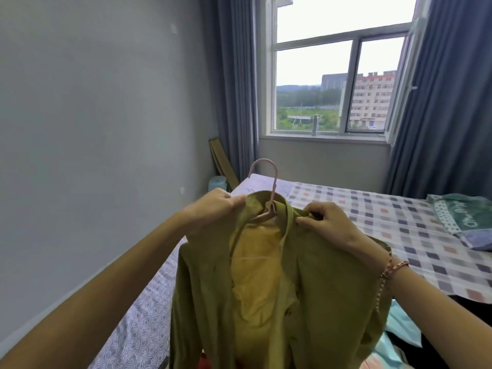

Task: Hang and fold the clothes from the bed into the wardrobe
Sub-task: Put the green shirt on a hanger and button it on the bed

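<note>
grey wall (93,102), blue curtains (234,89), daylit window (338,75)

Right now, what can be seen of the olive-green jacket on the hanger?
The olive-green jacket with yellow lining hangs open-fronted on a pink plastic hanger, whose hook stands above the collar. It is held up before the checked bed; the left hand pinches one shoulder edge, the right hand grips the collar's other side.

Both hands pinch green jacket (306,288) collar on pink hanger (269,187), above checked bed (399,222).
</note>
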The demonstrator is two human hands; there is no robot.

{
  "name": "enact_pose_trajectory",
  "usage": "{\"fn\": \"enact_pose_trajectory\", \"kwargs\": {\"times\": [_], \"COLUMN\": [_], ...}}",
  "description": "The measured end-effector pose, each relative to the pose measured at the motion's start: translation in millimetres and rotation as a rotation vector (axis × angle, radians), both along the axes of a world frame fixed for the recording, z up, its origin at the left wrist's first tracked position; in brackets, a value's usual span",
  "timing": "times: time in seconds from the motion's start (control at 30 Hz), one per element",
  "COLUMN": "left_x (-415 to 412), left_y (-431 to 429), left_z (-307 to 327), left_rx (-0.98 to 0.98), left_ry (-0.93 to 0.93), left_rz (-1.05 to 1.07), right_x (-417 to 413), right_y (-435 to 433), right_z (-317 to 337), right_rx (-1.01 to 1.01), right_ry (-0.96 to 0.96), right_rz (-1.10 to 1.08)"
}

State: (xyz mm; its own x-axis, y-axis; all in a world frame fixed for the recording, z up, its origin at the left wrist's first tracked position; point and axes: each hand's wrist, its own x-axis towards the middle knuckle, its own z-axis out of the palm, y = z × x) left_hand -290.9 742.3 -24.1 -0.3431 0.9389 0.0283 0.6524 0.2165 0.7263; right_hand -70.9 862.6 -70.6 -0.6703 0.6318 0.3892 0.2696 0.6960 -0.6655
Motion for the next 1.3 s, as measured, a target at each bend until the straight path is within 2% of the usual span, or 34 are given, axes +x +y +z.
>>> {"fn": "enact_pose_trajectory", "kwargs": {"times": [0.07,0.13,0.27,0.4,0.43,0.57,0.7,0.77,0.83,0.97,1.07,1.1,1.17,1.2,1.23,1.3], "left_x": [1.3,3.2,10.1,4.4,4.0,5.8,0.5,-0.7,1.7,0.6,-8.3,-11.7,-16.3,-18.6,-21.7,-26.8], "left_y": [6.7,9.7,16.1,27.2,30.5,37.0,37.3,37.7,36.7,35.1,32.4,32.4,30.9,31.7,33.1,37.4], "left_z": [-5.3,-17.6,-45.4,-58.8,-59.6,-60.7,-65.3,-68.7,-70.1,-70.1,-71.5,-72.7,-73.5,-74.7,-76.9,-80.4], "left_rx": [-0.093,-0.109,0.144,0.313,0.324,0.362,0.366,0.357,0.333,0.19,0.112,0.094,0.071,0.064,0.057,0.051], "left_ry": [-0.067,0.009,0.093,-0.008,-0.024,-0.069,-0.147,-0.191,-0.237,-0.28,-0.315,-0.329,-0.34,-0.355,-0.38,-0.418], "left_rz": [0.003,-0.024,-0.038,0.131,0.16,0.154,0.145,0.142,0.108,-0.026,-0.058,-0.062,-0.057,-0.044,-0.027,0.011], "right_x": [1.6,1.9,-3.0,-16.2,-21.5,-37.5,-33.7,-38.1,-42.5,-35.8,-21.2,-15.0,-5.8,-1.8,1.8,7.1], "right_y": [-0.8,-3.0,-10.6,-32.7,-41.2,-53.6,-45.2,-45.3,-43.8,-36.7,-29.9,-28.5,-30.2,-29.7,-29.3,-23.7], "right_z": [-1.7,-3.3,-11.7,-11.8,-11.1,-19.1,-20.7,-20.8,-22.3,-1.0,17.8,21.4,22.3,17.8,11.1,-4.1], "right_rx": [-0.023,-0.041,-0.019,0.158,0.149,0.0,-0.193,-0.201,-0.184,-0.492,-0.903,-1.016,-1.097,-1.018,-0.841,-0.307], "right_ry": [0.04,0.085,0.04,0.114,0.13,-0.066,0.042,0.039,0.115,0.273,0.346,0.348,0.258,0.143,-0.011,-0.213], "right_rz": [-0.021,-0.054,-0.147,-0.415,-0.451,-0.45,-0.447,-0.443,-0.429,-0.36,-0.307,-0.282,-0.274,-0.302,-0.34,-0.371]}}
